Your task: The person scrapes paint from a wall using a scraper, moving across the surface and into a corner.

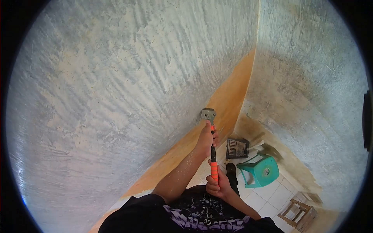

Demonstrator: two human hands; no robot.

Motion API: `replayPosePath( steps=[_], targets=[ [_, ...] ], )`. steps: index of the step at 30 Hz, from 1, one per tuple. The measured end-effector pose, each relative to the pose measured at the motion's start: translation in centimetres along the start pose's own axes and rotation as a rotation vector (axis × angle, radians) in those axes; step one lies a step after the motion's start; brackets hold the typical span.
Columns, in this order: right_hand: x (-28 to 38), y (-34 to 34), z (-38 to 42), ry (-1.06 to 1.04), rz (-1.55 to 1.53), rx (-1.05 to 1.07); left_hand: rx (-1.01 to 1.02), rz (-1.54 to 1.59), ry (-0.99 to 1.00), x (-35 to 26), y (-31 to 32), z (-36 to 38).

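Note:
A long-handled scraper (213, 152) with a grey metal head, a black shaft and orange grip parts stands nearly upright in front of my body. My left hand (206, 139) is wrapped round it just below the head, thumb pointing up along the neck. Lower down, my right hand (218, 184) closes round the orange end grip. The scraper head lies against or close to the wall (116, 89), at the edge between its grey, streaked surface and an orange-brown band (229, 93); contact cannot be made out. Pale specks dot my left forearm.
A second rough grey wall (303, 77) meets the first at a corner on the right. On the white tiled floor (271, 198) stand a green plastic stool (266, 171), a dark dustpan (237, 148) and a small wooden stool (297, 213). My shoe (231, 167) is beside the green stool.

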State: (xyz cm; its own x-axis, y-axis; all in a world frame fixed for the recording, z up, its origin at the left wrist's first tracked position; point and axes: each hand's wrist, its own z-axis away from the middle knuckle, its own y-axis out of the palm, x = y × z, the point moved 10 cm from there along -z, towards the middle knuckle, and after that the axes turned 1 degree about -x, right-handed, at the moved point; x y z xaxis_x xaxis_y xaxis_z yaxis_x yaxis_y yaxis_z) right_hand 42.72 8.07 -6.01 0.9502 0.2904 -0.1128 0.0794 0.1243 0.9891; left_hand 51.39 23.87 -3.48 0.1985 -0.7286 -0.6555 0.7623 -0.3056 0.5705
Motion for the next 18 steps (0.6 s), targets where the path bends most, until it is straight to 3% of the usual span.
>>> replayPosePath(
  steps=[4, 7, 10, 13, 18],
  targets=[
    [1.1, -0.5, 0.2, -0.020, 0.058, -0.040, 0.063, 0.015, 0.014, 0.3, 0.2, -0.6],
    [2.8, -0.6, 1.3, -0.179, 0.321, -0.277, 0.121, 0.023, 0.038, -0.1, 1.4, -0.2],
    [6.4, 0.4, 3.4, -0.532, 0.950, -0.600, 0.124, -0.087, 0.163, -1.4, 3.5, 1.8],
    [7.1, 1.8, 5.1, -0.745, 1.380, -0.698, -0.046, -0.109, 0.226, -2.2, 1.7, 2.5],
    [5.5, 1.7, 4.9, -0.641, 1.352, -0.654, 0.041, 0.043, 0.261, -2.6, 0.2, 4.3]
  ],
)
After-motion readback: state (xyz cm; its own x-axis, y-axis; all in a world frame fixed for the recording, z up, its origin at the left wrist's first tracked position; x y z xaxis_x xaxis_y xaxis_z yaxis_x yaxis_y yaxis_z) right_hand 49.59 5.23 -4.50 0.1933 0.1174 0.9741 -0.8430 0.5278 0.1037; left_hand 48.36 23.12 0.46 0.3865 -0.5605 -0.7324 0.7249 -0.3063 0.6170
